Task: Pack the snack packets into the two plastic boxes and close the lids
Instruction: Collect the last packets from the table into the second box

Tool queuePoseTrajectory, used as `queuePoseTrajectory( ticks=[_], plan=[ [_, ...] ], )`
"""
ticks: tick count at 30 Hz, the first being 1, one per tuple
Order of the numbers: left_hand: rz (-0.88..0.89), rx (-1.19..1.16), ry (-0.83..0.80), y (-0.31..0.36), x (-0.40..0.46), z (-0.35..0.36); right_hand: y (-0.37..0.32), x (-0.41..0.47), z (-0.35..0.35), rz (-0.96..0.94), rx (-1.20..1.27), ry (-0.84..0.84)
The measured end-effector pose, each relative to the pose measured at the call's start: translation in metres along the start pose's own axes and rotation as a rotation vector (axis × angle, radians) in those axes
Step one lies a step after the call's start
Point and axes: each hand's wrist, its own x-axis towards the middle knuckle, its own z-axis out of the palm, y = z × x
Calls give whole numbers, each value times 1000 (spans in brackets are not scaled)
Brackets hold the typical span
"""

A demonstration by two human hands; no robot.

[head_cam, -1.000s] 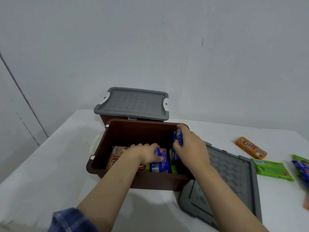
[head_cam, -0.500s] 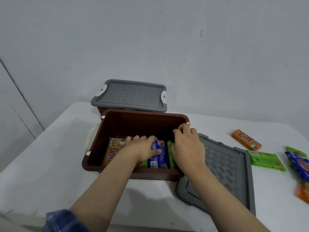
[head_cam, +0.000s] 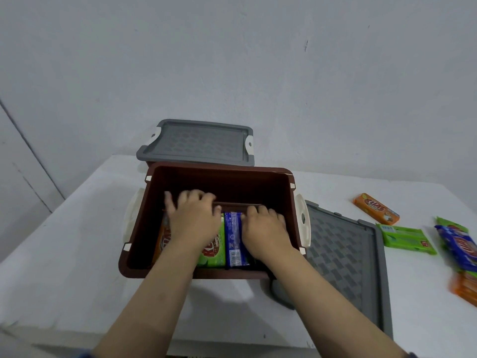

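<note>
White desk (head_cam: 77, 280) against plain grey wall (head_cam: 232, 60). Both hands in open brown box (head_cam: 219, 177): left hand (head_cam: 192, 223) and right hand (head_cam: 265, 229) flat on packets (head_cam: 233, 239), grip released. Loose lid (head_cam: 346, 267) beside box.
</note>
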Motion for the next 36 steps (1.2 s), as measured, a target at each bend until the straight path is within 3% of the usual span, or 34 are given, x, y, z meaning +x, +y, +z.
queuePoseTrajectory(
  ticks=[4,13,17,20,22,24,26,29,31,33,36],
  plan=[
    [-129,107,-310,-6,-2,-2,1,7,1,5,44,-27],
    [-89,214,-550,5,19,-12,3,40,-9,30,0,-393],
    [-138,199,-624,9,26,-13,3,46,-6,71,63,-412],
    [-113,116,-527,12,22,-14,3,40,-11,23,155,-144],
    [-28,-47,-292,22,18,-15,6,30,-22,1,271,137],
    [47,-345,-50,47,10,-13,19,17,-35,35,554,311],
    [98,-623,50,82,-3,-9,43,1,-50,76,842,445],
    [209,-825,110,136,-27,-4,96,-27,-57,155,977,655],
    [289,-841,158,163,-38,-1,133,-46,-51,248,996,726],
    [385,-797,159,194,-47,6,173,-67,-41,322,935,756],
    [435,-760,18,247,-60,26,244,-96,-27,424,756,688]
  ],
)
